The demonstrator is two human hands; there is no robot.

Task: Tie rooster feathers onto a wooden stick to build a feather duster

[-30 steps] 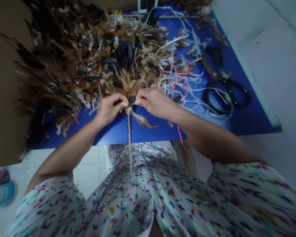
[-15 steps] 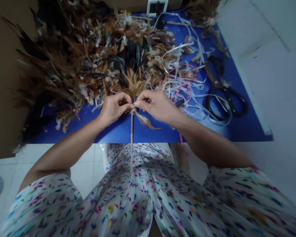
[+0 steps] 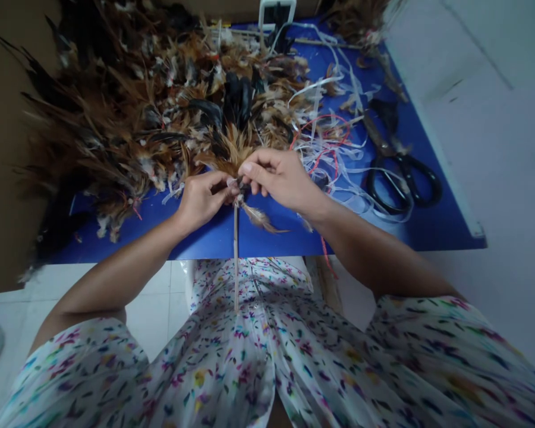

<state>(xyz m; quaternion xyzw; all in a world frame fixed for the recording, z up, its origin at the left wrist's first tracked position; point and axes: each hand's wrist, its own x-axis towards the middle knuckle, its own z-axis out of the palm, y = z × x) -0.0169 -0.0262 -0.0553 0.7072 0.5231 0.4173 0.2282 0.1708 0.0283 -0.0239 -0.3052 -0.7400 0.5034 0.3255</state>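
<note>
A feather bundle [image 3: 234, 145], brown with dark tips, stands at the top of a thin stick [image 3: 236, 255] that hangs over the table's front edge. My left hand [image 3: 207, 199] pinches the bundle's base, where feathers and stick meet. Just right of it, my right hand [image 3: 279, 178] is closed with thumb and forefinger together at the same base; what lies between those fingertips is too small to make out. A loose pale feather [image 3: 261, 219] sticks out to the lower right below my hands.
A large pile of brown and black feathers [image 3: 129, 119] covers the left and back of the blue table [image 3: 446, 229]. White ribbons [image 3: 339, 160] and red string lie right of my hands, beside black-handled scissors [image 3: 390, 157]. A white frame [image 3: 276, 12] stands at the back.
My right hand has lifted slightly up and away from the left fingertips, its fingers curling more. My left hand stays at the bundle's base. The whole view has shifted slightly.
</note>
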